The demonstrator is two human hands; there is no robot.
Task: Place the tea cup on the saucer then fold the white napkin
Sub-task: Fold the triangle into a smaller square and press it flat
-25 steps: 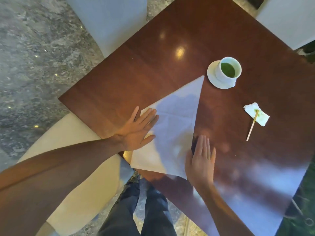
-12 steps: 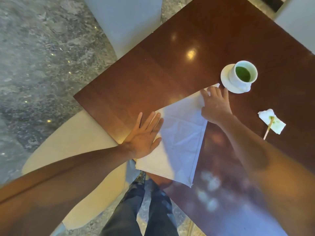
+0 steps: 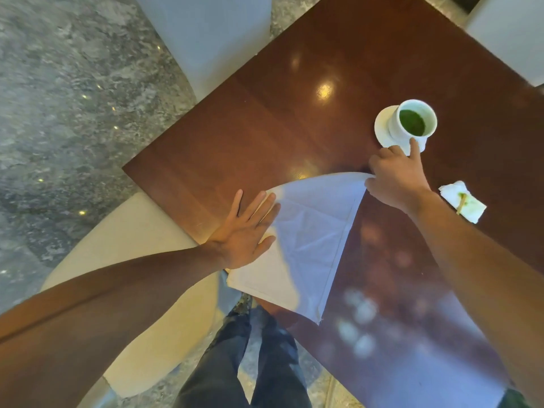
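The napkin (image 3: 306,240) lies on the table (image 3: 265,119) near the person's edge, folded into a triangle with 1 long hemmed side running from its far tip down to a near point that reaches the table's edge. Its far tip is lifted a little off the wood, pinched in the right hand (image 3: 397,181). That hand's thumb and curled fingers grip the tip, while its forefinger sticks out and points toward the saucer (image 3: 382,128), overlapping the saucer's near rim in this view; whether it touches cannot be told.

The left hand (image 3: 244,231) lies flat, palm down, fingers spread and loose, gripping nothing. It presses on the napkin's left corner, with the outer fingers on bare wood.

The cup (image 3: 412,122) stands upright on the saucer, past the right hand, and holds green liquid. The saucer sits toward the table's right side, apart from the napkin.

Right of the right wrist lies a crumpled tissue (image 3: 465,204) stained green, with a thin stick (image 3: 461,203) across it.

Beyond the table are pale chairs (image 3: 206,39), and a cream seat (image 3: 132,290) under the left arm. The floor (image 3: 59,113) is grey stone. The person's dark trousers (image 3: 244,363) show below.
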